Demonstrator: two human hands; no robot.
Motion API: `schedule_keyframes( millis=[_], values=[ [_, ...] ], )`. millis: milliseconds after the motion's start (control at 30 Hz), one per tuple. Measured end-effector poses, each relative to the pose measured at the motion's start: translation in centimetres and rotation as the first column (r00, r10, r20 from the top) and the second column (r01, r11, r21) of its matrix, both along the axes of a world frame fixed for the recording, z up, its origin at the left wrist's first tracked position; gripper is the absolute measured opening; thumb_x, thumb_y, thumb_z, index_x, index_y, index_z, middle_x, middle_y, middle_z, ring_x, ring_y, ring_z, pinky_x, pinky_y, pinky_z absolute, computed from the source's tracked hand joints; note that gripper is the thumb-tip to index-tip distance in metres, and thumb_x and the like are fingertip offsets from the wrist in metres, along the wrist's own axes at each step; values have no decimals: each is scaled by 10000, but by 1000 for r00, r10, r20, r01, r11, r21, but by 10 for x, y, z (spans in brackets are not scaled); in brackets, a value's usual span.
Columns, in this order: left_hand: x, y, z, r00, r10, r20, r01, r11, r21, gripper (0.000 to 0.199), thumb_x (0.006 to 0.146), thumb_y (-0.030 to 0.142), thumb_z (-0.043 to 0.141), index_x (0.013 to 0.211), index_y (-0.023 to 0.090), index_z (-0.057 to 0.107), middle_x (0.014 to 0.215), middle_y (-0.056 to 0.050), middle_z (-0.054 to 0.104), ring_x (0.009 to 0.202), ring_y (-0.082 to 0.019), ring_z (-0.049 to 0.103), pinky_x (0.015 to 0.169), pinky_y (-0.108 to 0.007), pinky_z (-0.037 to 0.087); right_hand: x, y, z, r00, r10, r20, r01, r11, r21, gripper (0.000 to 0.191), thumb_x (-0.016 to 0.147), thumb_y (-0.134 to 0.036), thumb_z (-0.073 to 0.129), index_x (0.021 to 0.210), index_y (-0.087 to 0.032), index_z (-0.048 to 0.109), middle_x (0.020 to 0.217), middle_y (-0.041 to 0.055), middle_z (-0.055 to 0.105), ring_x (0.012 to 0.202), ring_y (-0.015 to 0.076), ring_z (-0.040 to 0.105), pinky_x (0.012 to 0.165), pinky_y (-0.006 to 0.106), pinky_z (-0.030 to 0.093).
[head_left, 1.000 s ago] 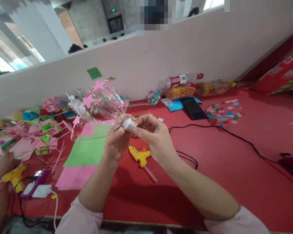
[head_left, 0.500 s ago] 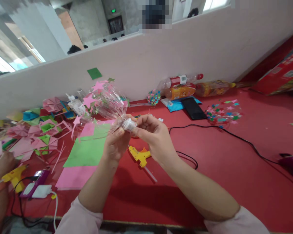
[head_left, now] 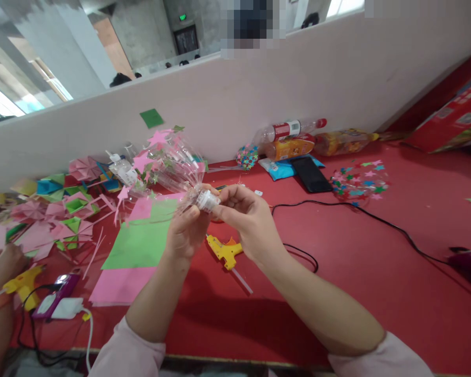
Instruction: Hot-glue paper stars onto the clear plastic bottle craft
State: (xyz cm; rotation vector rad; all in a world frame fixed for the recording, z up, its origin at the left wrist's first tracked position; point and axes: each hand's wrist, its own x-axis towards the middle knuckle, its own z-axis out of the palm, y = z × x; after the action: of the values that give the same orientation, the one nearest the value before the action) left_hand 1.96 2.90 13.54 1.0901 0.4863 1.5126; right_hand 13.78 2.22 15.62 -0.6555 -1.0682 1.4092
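Note:
Above the red table, my left hand [head_left: 188, 233] grips the neck of a clear plastic bottle cut into thin strips [head_left: 180, 165]. The strips fan out to the upper left, and pink and green paper stars sit on them. My right hand [head_left: 249, 220] pinches the bottle's white cap [head_left: 208, 200] between thumb and fingers. Below my hands a yellow glue gun [head_left: 224, 251] lies with a glue stick out of its back. Green paper [head_left: 139, 243] and pink paper [head_left: 120, 287] lie under and beside my left forearm.
Folded paper flowers [head_left: 74, 204] and another person's hand [head_left: 6, 267] by a second yellow glue gun [head_left: 25, 285] are at left. Plastic bottles [head_left: 290, 146], a black phone [head_left: 311, 174] and a star-covered piece [head_left: 361, 180] lie at the back. A black cable [head_left: 392, 225] crosses the right side.
My hands and the bottle have stayed almost still. At the far left, the pink paper by the other person's hand has shifted lower.

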Motion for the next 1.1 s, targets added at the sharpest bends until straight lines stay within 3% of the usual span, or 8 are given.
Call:
schedule_keyframes(
  millis=[733,1000,1100],
  values=[
    [-1,1,-1,998,38,-55,-38,999,-14,388,653,493,752,932,239,661,882,-17,567,711,-124,512,635,-247,446,0,1,0,1000,5,-8,-5,1000,-1,166,627,-230,705,688,-204,553,640,-58,524,611,83,477,587,242,366],
    [0,0,0,1000,-6,-6,6,1000,-4,336,675,443,757,933,241,684,862,-4,589,669,-101,511,623,-228,446,-1,1,-1,1000,10,-26,-10,1000,8,154,637,-211,703,687,-201,557,628,-63,533,599,77,488,586,236,373],
    [0,0,-1,1000,30,7,-30,999,-35,351,656,428,770,940,240,685,916,-12,625,719,-113,545,643,-231,451,0,4,-2,999,23,-40,-23,1000,2,162,630,-201,709,696,-202,561,640,-65,547,603,75,501,592,233,383]
  ],
)
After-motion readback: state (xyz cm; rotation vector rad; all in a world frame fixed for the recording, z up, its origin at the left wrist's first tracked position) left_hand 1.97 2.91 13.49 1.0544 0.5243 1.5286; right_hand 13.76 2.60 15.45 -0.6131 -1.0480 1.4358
